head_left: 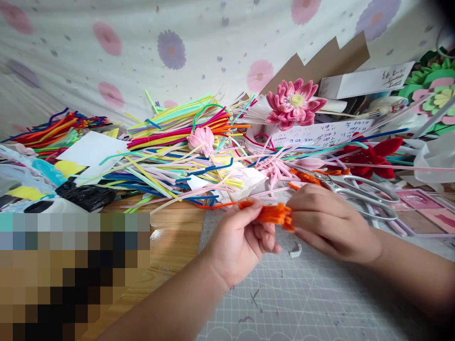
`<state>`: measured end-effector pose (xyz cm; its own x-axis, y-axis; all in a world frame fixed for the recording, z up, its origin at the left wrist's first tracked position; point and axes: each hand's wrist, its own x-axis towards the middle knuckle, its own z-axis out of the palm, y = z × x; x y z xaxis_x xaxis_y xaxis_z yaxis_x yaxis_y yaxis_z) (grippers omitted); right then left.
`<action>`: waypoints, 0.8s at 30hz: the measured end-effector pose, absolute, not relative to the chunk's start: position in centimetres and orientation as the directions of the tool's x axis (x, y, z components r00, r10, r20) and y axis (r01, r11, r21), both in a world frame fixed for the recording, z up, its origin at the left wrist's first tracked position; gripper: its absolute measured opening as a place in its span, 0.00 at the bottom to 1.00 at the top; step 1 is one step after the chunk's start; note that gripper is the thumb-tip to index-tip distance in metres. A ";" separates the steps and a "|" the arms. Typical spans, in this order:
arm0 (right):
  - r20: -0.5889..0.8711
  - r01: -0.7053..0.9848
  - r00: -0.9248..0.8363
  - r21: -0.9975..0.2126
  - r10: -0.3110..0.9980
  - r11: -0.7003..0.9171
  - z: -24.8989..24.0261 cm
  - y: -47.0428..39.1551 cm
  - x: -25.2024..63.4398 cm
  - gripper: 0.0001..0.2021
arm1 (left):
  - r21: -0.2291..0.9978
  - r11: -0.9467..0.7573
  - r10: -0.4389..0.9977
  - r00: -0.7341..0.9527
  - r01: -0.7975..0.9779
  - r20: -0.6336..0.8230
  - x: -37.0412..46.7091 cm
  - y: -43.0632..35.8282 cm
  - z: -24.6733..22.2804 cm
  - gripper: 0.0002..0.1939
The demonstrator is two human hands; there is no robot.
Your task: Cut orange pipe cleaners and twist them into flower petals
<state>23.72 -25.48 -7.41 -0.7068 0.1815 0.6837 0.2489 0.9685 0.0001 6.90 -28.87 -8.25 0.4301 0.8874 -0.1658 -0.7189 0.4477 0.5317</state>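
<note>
Above the grey cutting mat [270, 303], my left hand [245, 237] is closed on a bunch of orange pipe cleaners [274, 214], pinched between thumb and fingers. One orange strand runs left from this bunch. My right hand [329, 220] is at the bunch's right end, its fingers curled together against it; the fingertips are hidden, so what they pinch does not show. Silver scissors [366, 192] lie just behind my right hand, with more orange pieces [307, 177] by their blades.
Piles of coloured pipe cleaners [177, 137] spread across the back. A pink flower [295, 102], a red flower [373, 158] and a white box [366, 80] stand at the back right. A pink palette case [423, 213] lies right. A white scrap [295, 251] is on the mat.
</note>
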 end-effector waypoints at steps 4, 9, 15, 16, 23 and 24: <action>0.625 0.169 -0.775 0.064 0.092 0.984 -6.1 -27.0 24.1 0.09 | 0.543 0.535 0.796 0.601 -0.647 -0.068 6.9 -29.2 -8.4 0.07; 0.646 0.208 -0.755 0.067 0.116 0.976 -4.8 -27.9 24.3 0.07 | 0.529 0.590 0.747 0.661 -0.609 -0.072 6.9 -29.6 -8.1 0.07; 0.626 0.279 -0.749 0.000 0.218 0.960 -4.2 -27.5 23.8 0.08 | 0.608 0.639 0.677 0.720 -0.472 -0.152 6.9 -29.4 -8.5 0.08; 0.579 0.269 -0.789 0.020 0.208 0.963 -4.1 -27.5 23.7 0.08 | 0.621 0.644 0.672 0.718 -0.447 -0.180 6.9 -29.3 -8.7 0.09; 0.486 0.258 -0.845 0.006 0.222 0.966 -4.4 -27.6 23.2 0.08 | 0.675 0.574 0.763 0.602 -0.463 -0.236 7.1 -29.1 -8.8 0.10; 0.490 0.262 -0.841 0.002 0.227 0.965 -4.4 -27.5 23.2 0.07 | 0.686 0.561 0.779 0.577 -0.464 -0.247 7.2 -29.2 -8.7 0.10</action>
<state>23.17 -27.52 -4.45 -0.8414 0.2273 0.4903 0.2619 0.9651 0.0019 7.17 -29.18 -8.65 0.5766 0.7786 -0.2474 -0.4636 0.5612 0.6857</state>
